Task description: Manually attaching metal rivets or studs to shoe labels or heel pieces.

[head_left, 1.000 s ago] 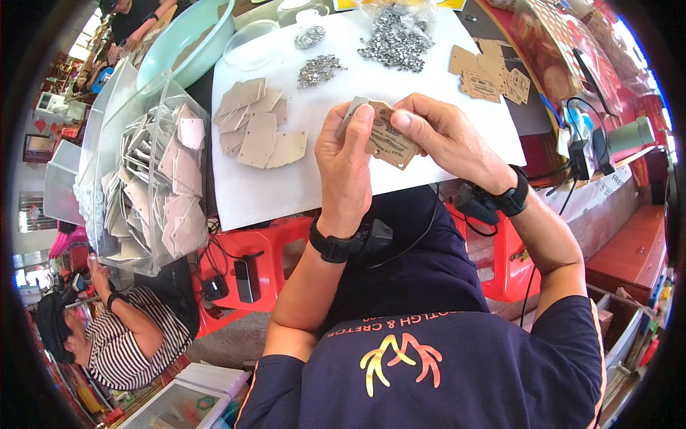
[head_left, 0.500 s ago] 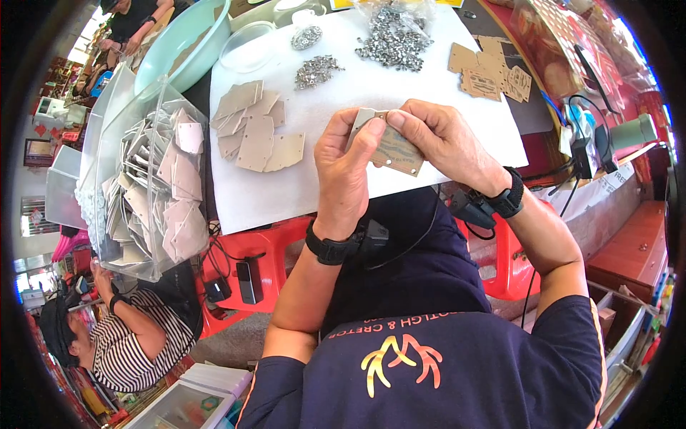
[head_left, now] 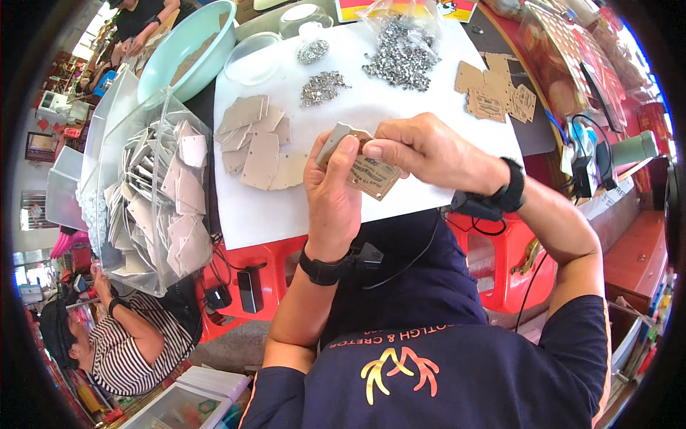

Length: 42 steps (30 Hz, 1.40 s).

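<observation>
Here I am with the grey card (head_left: 336,134) and printed card (head_left: 374,176) together above the white sheet (head_left: 268,222), left hand (head_left: 333,191) clamping both, right hand (head_left: 427,151) pinching their upper edge, apparently lining them up, which next calls for steady thumb pressure.

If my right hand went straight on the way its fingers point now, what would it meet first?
Most likely the left hand, whose thumb lies just ahead on the brown card. The right hand seems to touch that card too; depth is hard to judge.
</observation>
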Available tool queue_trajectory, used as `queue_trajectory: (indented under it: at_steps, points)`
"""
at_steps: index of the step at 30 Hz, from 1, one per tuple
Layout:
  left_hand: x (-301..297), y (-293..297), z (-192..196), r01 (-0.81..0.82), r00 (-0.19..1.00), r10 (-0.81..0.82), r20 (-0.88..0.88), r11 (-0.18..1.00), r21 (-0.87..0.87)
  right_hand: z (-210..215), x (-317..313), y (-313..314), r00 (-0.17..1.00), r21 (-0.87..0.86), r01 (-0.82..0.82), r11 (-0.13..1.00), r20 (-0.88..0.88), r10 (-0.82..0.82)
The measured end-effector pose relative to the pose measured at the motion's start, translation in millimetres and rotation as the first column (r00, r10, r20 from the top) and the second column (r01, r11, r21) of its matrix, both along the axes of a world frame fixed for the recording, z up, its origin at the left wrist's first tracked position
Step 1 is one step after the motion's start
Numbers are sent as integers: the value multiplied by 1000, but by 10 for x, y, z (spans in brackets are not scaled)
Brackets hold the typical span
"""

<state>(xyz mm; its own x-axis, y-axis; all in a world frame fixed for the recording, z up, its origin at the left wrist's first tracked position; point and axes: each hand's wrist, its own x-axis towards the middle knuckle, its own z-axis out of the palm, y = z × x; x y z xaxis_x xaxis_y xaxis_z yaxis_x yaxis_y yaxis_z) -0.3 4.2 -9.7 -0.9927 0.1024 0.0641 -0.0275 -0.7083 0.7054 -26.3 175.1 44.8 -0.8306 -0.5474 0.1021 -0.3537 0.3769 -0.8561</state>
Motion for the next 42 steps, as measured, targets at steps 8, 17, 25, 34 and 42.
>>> queue_trajectory:
  at_steps: [8,17,25,34,42]
  points:
    - [-193,-180,-17,33,994,-24,111,996,-77,193,-970,486,974,163,210,964,52,-221]
    - [-248,-201,-10,147,982,-136,132,986,-77,415,-1394,516,976,436,219,873,-89,-200]
    - [-275,-166,-110,225,969,-204,141,963,-150,777,-1482,362,987,409,131,903,36,-159]
    - [-300,-275,-83,263,945,-240,221,961,-82,1908,-1054,350,905,698,168,696,170,-389]
    - [-380,-144,-27,315,934,-291,207,945,-90,2214,-890,709,920,559,358,748,-76,-384]
